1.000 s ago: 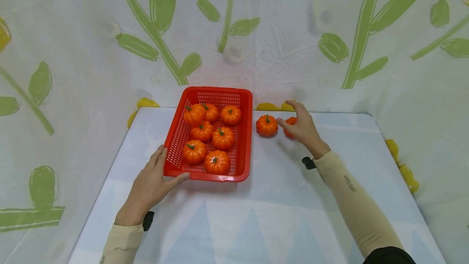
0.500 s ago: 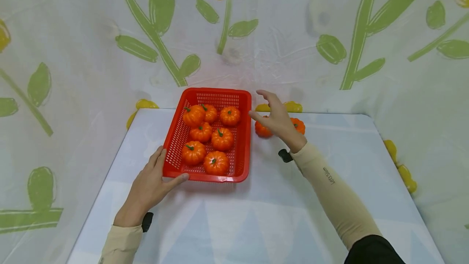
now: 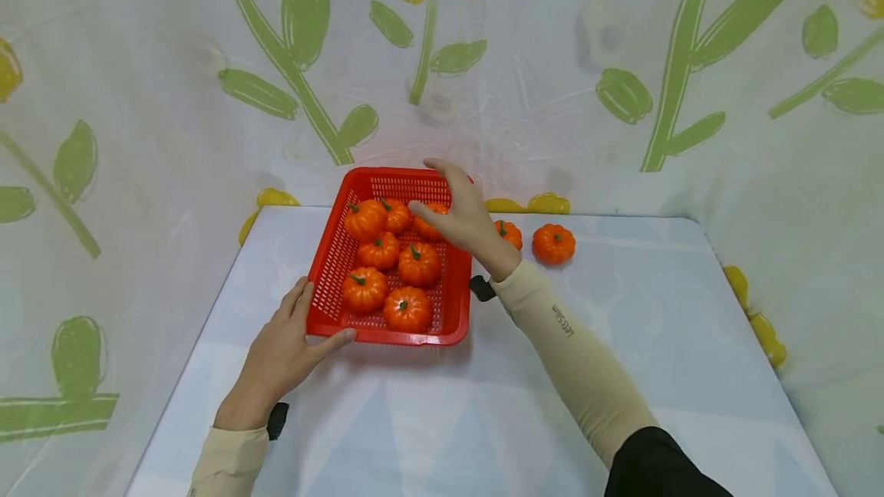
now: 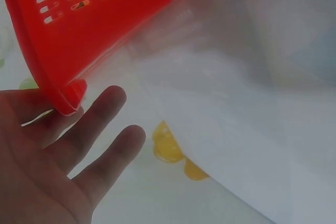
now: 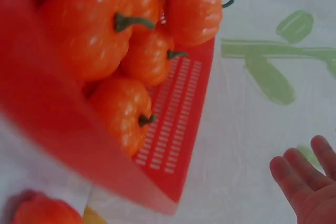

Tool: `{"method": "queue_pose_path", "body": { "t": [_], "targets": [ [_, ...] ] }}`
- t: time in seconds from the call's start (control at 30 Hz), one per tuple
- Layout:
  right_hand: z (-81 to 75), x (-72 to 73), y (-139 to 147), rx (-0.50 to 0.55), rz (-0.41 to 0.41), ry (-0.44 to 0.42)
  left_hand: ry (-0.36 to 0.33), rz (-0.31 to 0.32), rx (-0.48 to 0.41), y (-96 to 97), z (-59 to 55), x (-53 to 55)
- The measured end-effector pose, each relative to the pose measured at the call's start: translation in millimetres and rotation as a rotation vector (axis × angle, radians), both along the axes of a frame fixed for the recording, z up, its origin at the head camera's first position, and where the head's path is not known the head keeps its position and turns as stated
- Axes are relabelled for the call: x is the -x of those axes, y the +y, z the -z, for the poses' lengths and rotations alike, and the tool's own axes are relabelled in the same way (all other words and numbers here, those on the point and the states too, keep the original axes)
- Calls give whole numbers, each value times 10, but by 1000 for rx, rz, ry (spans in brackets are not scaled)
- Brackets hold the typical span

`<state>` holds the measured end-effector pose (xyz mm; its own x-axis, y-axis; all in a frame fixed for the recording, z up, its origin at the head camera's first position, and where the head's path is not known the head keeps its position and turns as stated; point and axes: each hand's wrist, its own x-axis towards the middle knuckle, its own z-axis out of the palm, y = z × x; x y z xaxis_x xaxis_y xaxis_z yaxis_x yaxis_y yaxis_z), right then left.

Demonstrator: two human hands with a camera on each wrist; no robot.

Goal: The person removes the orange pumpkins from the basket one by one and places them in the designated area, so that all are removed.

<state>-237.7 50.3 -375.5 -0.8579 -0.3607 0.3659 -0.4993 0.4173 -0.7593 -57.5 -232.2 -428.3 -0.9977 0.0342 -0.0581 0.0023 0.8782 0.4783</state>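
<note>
A red plastic basket (image 3: 458,305) holds several small orange pumpkins (image 3: 408,308) with green stems. My left hand (image 3: 279,350) rests at its near left corner, fingers straight along the left side and thumb stretched to the front rim. In the left wrist view, two extended fingertips (image 4: 135,134) stand off the basket wall. Over the basket's right rim hovers my right hand (image 3: 464,215), thumb and fingers spread and holding nothing; it partly hides one pumpkin in the basket. In the right wrist view the right hand (image 5: 312,190) is beside the basket's edge, palm bare.
Two more pumpkins sit on the white table right of the basket: one pumpkin (image 3: 509,234) partly behind my right wrist, another pumpkin (image 3: 553,244) farther right. A white sheet (image 3: 525,83) printed with flowers hangs behind the table's back edge.
My right hand has moved left, from the pumpkins on the table to above the basket's right rim. Those two pumpkins stay on the table. The left hand and basket keep their place.
</note>
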Motion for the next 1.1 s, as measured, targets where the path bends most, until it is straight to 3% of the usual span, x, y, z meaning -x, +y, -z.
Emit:
{"method": "queue_pose_path", "body": {
  "t": [0.3, 0.73, 1.1],
  "targets": [
    [80, 31, -294, 33, -19, -35, 6, 3, 1, -14, 16, -2],
    [254, 87, -763, -36, -41, -148, 12, 11, -7, -14, 33, 24],
    [431, 127, -993, -210, 17, -227, 17, 1, -14, -21, 51, 7]
  ]
}}
